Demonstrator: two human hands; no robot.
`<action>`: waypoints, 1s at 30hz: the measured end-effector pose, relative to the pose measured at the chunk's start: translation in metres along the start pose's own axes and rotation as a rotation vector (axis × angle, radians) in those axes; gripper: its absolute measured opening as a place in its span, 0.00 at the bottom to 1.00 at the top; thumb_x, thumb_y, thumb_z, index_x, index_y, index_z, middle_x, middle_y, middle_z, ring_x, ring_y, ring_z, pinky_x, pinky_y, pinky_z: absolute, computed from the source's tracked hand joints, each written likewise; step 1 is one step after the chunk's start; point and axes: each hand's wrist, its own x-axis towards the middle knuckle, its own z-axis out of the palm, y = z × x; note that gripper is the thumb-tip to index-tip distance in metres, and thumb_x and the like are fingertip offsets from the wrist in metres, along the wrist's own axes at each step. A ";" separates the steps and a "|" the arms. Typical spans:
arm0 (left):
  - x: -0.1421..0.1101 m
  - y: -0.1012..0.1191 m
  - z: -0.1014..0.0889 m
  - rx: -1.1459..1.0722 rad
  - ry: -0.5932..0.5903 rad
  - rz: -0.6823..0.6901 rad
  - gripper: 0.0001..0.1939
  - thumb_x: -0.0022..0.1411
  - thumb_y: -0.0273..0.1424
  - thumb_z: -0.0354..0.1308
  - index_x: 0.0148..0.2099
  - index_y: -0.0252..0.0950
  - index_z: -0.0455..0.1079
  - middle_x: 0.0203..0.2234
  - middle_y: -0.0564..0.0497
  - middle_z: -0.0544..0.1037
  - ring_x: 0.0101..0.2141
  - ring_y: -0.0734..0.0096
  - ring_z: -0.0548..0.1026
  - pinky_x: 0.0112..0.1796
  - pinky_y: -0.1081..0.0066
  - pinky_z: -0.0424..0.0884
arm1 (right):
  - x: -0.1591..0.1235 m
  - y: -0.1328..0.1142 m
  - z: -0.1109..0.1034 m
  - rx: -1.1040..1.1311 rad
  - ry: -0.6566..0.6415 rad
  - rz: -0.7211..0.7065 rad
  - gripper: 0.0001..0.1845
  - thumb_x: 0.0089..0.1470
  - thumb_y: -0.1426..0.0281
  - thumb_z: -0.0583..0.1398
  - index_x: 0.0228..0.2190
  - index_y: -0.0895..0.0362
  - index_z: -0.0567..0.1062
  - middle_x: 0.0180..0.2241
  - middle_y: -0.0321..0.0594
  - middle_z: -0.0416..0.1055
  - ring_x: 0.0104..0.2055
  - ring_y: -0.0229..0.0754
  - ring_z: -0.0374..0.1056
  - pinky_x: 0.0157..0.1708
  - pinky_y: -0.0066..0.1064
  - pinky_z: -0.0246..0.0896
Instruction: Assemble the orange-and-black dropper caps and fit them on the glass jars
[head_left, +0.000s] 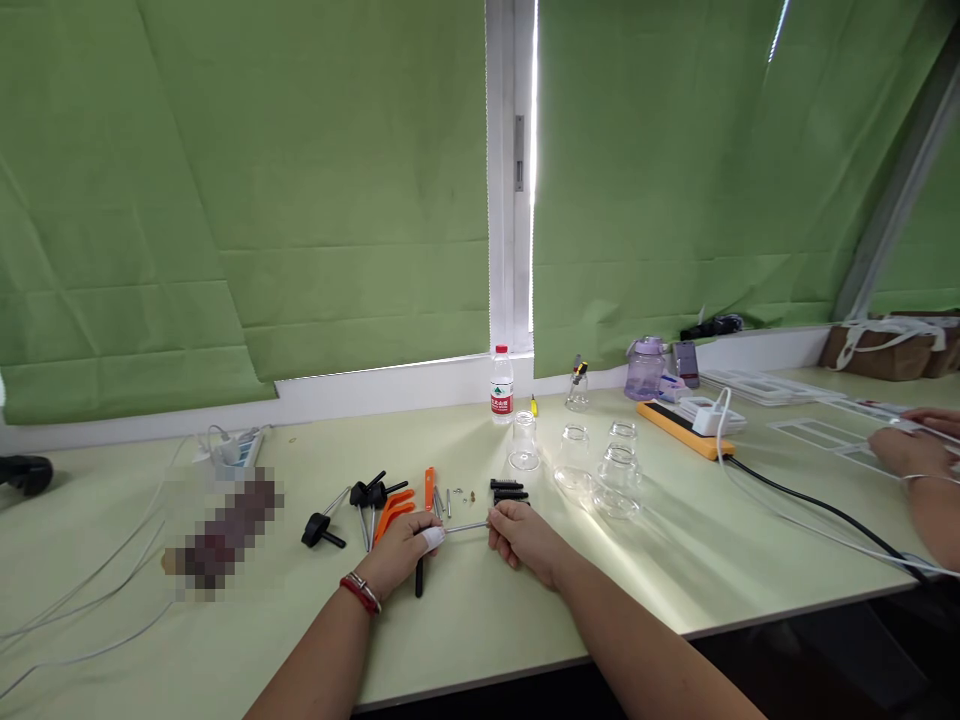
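Note:
Both my hands rest on the pale table [480,620] and hold a thin metal rod [466,527] between them. My left hand [405,555], with a bandaged fingertip and a red bracelet on the wrist, pinches the rod's left end. My right hand [521,538] is closed round its right end. A black tool [419,578] lies under my left hand. Just beyond the hands lie orange parts [394,510], black-handled tools [371,492], small black pieces [510,490] and little screws [465,497].
Several clear glass jars [600,470] stand right of the hands, a water bottle [501,385] behind them. A power strip [232,450] with white cables lies at the left. Another person's hands [911,450] work at the far right, beside a black cable [810,500].

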 end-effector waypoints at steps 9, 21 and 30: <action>0.001 -0.003 0.000 -0.002 0.003 0.002 0.11 0.52 0.38 0.52 0.27 0.36 0.68 0.21 0.54 0.68 0.25 0.70 0.64 0.29 0.71 0.60 | 0.001 0.007 -0.004 0.031 -0.058 -0.047 0.09 0.51 0.63 0.56 0.29 0.56 0.63 0.23 0.32 0.67 0.16 0.28 0.54 0.14 0.21 0.47; 0.000 -0.002 0.000 -0.006 0.006 -0.012 0.10 0.53 0.37 0.52 0.27 0.36 0.68 0.22 0.54 0.68 0.26 0.71 0.64 0.30 0.71 0.60 | -0.003 0.000 0.000 -0.019 -0.022 -0.016 0.16 0.55 0.59 0.52 0.24 0.57 0.62 0.17 0.31 0.63 0.14 0.28 0.51 0.14 0.22 0.45; 0.000 0.000 0.000 -0.014 -0.002 -0.007 0.10 0.53 0.37 0.52 0.26 0.36 0.67 0.21 0.55 0.67 0.26 0.71 0.63 0.30 0.72 0.59 | 0.002 0.004 0.000 -0.019 -0.014 -0.026 0.17 0.55 0.57 0.51 0.24 0.57 0.63 0.19 0.33 0.65 0.15 0.28 0.53 0.13 0.22 0.47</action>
